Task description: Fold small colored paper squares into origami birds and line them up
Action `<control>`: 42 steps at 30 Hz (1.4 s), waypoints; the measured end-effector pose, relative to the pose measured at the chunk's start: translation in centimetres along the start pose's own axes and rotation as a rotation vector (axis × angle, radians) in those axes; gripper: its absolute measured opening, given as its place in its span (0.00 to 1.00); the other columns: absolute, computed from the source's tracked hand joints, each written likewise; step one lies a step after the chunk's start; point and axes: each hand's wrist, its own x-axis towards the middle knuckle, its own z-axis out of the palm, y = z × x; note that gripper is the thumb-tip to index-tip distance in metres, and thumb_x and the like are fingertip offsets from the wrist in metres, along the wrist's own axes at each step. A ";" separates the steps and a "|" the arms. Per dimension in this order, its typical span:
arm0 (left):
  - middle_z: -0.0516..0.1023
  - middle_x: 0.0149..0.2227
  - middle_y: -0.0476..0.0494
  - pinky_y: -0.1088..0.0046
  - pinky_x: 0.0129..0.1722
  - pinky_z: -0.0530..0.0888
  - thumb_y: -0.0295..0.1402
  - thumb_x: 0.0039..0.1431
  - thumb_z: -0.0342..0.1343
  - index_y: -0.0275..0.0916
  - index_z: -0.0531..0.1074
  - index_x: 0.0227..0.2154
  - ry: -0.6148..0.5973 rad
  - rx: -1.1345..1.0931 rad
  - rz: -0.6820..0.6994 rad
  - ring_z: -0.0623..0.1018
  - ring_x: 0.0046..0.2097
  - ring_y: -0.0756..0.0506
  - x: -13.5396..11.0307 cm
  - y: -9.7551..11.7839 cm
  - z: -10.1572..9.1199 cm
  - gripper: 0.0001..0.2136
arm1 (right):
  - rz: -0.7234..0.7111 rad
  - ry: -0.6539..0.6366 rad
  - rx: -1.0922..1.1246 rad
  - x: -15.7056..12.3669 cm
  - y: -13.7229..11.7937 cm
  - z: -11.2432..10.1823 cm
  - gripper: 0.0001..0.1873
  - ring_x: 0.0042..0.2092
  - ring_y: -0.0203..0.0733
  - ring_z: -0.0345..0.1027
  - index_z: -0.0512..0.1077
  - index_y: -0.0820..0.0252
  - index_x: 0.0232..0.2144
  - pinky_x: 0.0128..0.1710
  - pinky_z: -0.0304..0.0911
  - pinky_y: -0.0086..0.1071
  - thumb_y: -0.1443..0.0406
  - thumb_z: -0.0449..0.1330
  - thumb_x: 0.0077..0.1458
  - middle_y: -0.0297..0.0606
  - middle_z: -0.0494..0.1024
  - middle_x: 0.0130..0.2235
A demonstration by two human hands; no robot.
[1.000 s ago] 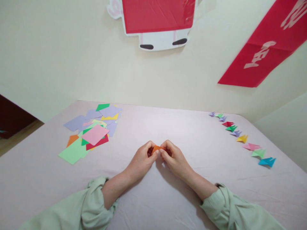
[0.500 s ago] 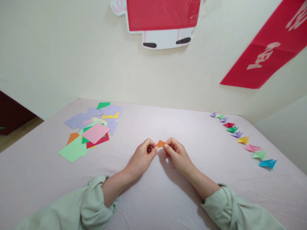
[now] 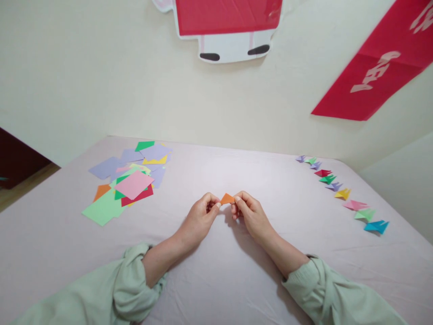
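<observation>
A small folded piece of orange paper (image 3: 227, 198) is held up between my two hands, in the middle of the view. Its peak points away from me. My left hand (image 3: 202, 217) pinches the left corner between thumb and fingers. On the opposite corner, my right hand (image 3: 251, 215) has a pinch grip too, with its lower fingers curled underneath. Both fingertips cover the paper's ends, so the folds there are hidden.
Loose coloured sheets lie piled at the left, with a pink sheet (image 3: 134, 184) on top. Along the right runs a row of several folded paper figures, the nearest a blue figure (image 3: 376, 227). A pale cloth (image 3: 209, 289) covers the table, which meets a wall (image 3: 189, 104).
My hands have drawn slightly apart, and more of the orange paper shows between them. The whole scene sits a little higher in the view.
</observation>
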 end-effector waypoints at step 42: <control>0.70 0.28 0.53 0.76 0.30 0.64 0.32 0.59 0.53 0.39 0.65 0.31 -0.094 0.008 0.048 0.70 0.29 0.51 -0.2 -0.3 -0.1 0.04 | -0.143 -0.012 -0.093 -0.7 0.1 0.3 0.13 0.32 0.37 0.70 0.65 0.58 0.42 0.35 0.66 0.34 0.56 0.53 0.62 0.34 0.73 0.32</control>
